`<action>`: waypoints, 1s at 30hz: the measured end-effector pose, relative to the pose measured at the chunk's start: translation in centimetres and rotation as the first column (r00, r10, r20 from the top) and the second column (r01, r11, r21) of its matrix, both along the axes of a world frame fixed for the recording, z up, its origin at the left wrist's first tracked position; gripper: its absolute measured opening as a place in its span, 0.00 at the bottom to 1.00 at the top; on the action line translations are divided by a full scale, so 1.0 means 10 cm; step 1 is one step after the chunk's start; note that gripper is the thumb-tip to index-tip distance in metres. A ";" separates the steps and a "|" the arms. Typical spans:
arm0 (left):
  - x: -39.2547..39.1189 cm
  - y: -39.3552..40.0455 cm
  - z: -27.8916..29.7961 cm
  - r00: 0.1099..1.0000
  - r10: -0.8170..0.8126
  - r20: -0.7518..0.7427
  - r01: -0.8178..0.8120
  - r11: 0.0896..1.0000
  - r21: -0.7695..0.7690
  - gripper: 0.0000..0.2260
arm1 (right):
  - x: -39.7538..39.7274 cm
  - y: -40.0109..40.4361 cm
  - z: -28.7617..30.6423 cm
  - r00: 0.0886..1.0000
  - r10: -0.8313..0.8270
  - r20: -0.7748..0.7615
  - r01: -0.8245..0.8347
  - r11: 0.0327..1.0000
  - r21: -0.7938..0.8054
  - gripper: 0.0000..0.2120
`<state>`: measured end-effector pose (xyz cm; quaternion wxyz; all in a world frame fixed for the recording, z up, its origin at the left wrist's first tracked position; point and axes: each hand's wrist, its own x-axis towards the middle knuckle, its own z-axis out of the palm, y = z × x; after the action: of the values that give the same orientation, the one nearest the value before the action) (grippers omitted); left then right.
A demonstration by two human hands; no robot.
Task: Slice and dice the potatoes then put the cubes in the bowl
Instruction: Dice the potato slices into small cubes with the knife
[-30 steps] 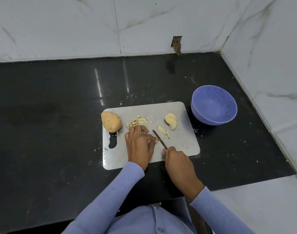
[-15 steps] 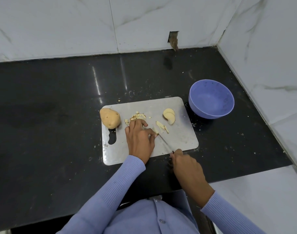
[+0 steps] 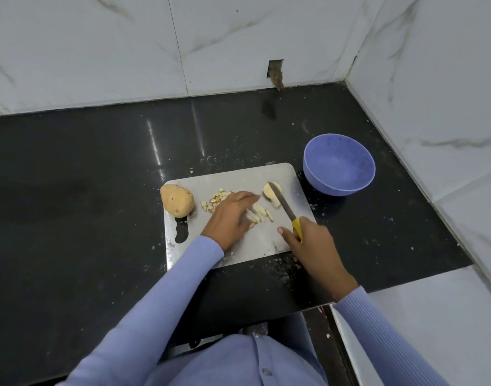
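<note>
**Several strips cut, none diced into the bowl**

Several pale potato strips [image 3: 259, 212] lie mid-board. My left hand [image 3: 230, 215] lies flat, fingers straight, bunching them for crosscuts, I judge. My right hand [image 3: 311, 243] grips the knife [image 3: 283, 206], blade over the slices [image 3: 272, 194]. Dice [image 3: 215, 200] wait beside the whole potato [image 3: 177, 200]; the bowl [image 3: 339, 172] looks empty.

The person wore a pale lavender-blue ribbed-knit top — long sleeves [image 3: 160, 299] ending in snug cuffs at both wrists — over a matching buttoned shirt front [image 3: 262, 366]; both hands were bare.
</note>
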<state>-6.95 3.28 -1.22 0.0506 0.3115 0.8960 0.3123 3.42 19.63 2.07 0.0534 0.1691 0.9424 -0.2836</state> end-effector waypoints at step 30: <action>0.01 0.02 -0.10 0.982 0.166 0.089 -0.176 0.977 0.124 0.07 | -0.52 -0.17 -0.21 0.972 0.165 -0.165 -0.143 0.980 0.136 0.08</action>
<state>-6.85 3.53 -2.17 0.0377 0.2236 0.8943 0.3857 -1.75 17.98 -0.05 -0.0186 0.0725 0.9694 -0.2340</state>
